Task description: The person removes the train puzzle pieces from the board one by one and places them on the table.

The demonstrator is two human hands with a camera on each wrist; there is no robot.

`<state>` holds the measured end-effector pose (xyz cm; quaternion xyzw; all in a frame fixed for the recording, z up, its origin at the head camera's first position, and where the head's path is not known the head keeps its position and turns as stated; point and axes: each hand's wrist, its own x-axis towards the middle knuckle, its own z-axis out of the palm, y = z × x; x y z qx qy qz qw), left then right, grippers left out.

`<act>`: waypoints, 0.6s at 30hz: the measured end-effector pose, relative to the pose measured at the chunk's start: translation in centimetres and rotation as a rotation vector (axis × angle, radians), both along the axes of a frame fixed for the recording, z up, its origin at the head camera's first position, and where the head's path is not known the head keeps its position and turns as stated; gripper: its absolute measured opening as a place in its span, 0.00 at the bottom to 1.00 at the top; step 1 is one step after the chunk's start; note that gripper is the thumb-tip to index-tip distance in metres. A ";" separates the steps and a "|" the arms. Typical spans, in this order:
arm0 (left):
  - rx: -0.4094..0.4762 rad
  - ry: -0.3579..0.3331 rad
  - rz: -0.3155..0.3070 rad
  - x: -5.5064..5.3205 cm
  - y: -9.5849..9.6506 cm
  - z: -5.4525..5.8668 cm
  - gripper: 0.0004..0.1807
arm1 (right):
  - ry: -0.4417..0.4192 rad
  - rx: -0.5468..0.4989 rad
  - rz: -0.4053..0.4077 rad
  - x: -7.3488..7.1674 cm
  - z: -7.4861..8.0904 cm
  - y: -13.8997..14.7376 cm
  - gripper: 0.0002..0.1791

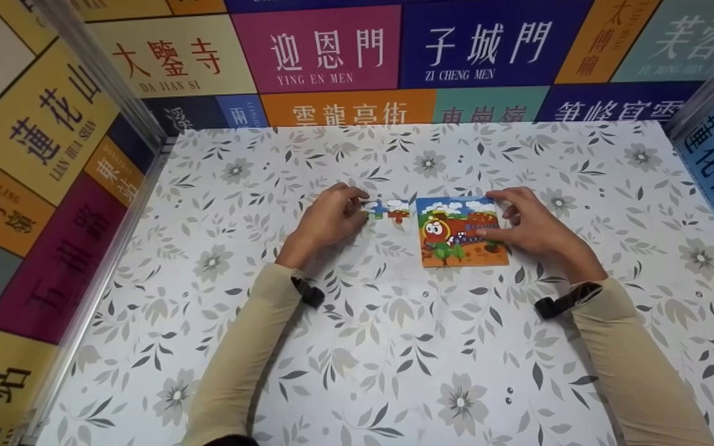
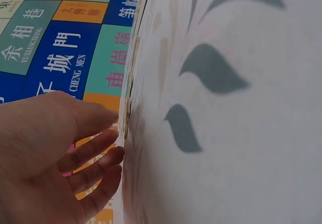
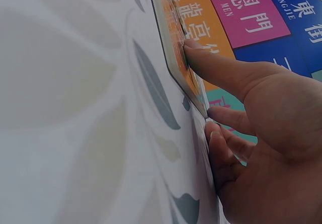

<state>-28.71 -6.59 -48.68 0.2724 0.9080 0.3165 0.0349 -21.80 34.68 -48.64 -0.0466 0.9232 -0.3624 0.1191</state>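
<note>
A square jigsaw puzzle [image 1: 444, 257] with a red cartoon train lies flat on the flowered table in the head view. My right hand [image 1: 533, 223] is at its right side, thumb laid across the picture and index fingertip at the far right corner. The right wrist view shows the thumb over the board's top [image 3: 176, 45], with the other fingers loosely bent beside its edge. Left of the board lie small loose puzzle pieces [image 1: 398, 210]. My left hand [image 1: 331, 217] is beside them, thumb and relaxed fingers around the leftmost piece [image 1: 372, 210], partly hiding it.
The white table [image 1: 382, 347] has a printed leaf-and-flower pattern. Upright panels with coloured Chinese lettering [image 1: 326, 49] border its back, and more panels [image 1: 41, 136] stand along the left and right sides. Each wrist wears a black camera [image 1: 312, 296].
</note>
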 end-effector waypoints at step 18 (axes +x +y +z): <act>-0.047 -0.058 0.017 0.1 -0.2 -0.1 0.22 | 0.049 0.001 0.035 -0.1 -0.1 0.1 0.48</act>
